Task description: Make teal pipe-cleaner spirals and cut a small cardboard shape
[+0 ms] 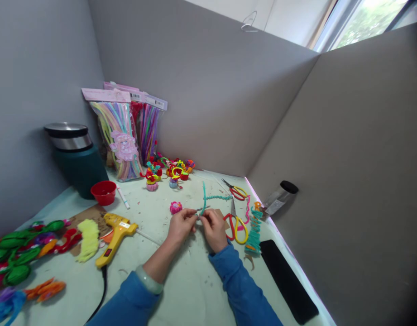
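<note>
Close together over the middle of the table, my left hand [181, 225] and my right hand [213, 228] meet at the fingertips, both pinched. Between them is a teal pipe cleaner [204, 192], its free end standing up from my fingers. The part inside my fingertips is hidden. Behind the right hand, a twisted teal strand [218, 197] runs toward the scissors. A pink pompom-like flower [176, 207] lies just beyond my left hand. To the right of my right hand are red-and-yellow-handled scissors [241, 231].
At left lie a yellow glue gun [118, 235], a red cup [103, 193] and a dark teal tumbler [79, 163]. Bagged pipe cleaners [118, 136] lean on the back partition. More scissors [238, 194], teal pieces [254, 233] and a black strip [288, 280] lie at right.
</note>
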Tool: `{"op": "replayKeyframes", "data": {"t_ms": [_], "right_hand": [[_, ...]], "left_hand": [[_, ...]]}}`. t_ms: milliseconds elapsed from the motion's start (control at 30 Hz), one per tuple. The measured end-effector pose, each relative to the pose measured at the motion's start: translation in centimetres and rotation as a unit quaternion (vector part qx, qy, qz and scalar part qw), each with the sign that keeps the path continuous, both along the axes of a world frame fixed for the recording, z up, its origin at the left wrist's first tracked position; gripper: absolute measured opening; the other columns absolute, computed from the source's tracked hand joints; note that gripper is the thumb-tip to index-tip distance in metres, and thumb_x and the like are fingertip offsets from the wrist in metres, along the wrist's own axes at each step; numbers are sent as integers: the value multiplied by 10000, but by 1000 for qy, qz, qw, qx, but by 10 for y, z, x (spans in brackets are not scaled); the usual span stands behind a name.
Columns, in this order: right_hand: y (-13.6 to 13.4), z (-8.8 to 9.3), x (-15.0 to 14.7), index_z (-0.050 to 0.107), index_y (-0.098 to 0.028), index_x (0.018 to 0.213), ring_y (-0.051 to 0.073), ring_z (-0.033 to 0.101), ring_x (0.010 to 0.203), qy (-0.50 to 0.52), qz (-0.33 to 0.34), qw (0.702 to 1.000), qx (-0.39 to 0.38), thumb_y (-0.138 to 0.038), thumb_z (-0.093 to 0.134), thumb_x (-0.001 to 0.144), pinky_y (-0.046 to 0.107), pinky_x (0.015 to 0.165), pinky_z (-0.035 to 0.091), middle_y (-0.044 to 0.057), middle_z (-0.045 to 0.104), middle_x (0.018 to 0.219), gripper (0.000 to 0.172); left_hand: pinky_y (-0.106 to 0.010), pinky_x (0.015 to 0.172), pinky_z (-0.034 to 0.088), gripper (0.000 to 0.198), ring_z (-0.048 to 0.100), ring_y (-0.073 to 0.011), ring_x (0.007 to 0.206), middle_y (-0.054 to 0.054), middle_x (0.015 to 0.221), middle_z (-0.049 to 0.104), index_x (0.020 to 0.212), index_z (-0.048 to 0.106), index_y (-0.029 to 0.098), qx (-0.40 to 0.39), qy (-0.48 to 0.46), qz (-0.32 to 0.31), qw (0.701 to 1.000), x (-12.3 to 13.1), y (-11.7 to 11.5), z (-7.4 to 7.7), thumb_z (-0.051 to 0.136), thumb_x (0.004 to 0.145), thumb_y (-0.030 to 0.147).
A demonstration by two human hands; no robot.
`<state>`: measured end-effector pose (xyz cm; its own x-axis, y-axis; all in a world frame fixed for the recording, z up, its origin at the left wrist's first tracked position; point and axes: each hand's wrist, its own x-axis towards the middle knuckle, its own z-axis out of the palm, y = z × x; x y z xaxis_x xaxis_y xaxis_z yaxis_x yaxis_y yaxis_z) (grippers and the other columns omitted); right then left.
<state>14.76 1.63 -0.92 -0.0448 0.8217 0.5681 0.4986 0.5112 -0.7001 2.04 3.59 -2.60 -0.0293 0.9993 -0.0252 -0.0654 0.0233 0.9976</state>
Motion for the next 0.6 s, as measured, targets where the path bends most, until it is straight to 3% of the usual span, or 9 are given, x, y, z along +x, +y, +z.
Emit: {"op": "replayKeyframes", "data": {"t_ms": [200,333,433,600], "right_hand": [[-1,-1,-1,541,-197,730,154,496,643,31,-17,999,-17,-230,503,831,263,602,389,8,527,680,112],[-1,-4,-3,520,-198,717,158,490,641,61,-18,997,-31,-242,511,820,265,603,388,5,518,671,112],[3,-8,-2,510,-199,732,143,471,608,128,-36,989,-62,-261,530,809,251,577,385,-16,495,650,101],[11,-17,2,506,-192,757,119,442,564,198,-10,972,-122,-297,541,803,233,544,375,-36,468,638,120]], "left_hand": [[-200,388,324,228,456,-104,340,29,379,512,743,631,127,1,14,-10,1000,0,0,2,631,647,333],[-223,492,364,98,512,-122,463,-16,517,603,672,665,168,113,163,4,980,-1,-8,10,580,663,217],[-230,560,366,134,529,-129,542,-31,606,635,612,665,188,192,223,-1,956,0,-13,16,548,676,172],[-228,478,350,153,509,-133,427,-3,481,585,761,680,166,86,182,-24,979,1,-10,14,571,695,252]]}}
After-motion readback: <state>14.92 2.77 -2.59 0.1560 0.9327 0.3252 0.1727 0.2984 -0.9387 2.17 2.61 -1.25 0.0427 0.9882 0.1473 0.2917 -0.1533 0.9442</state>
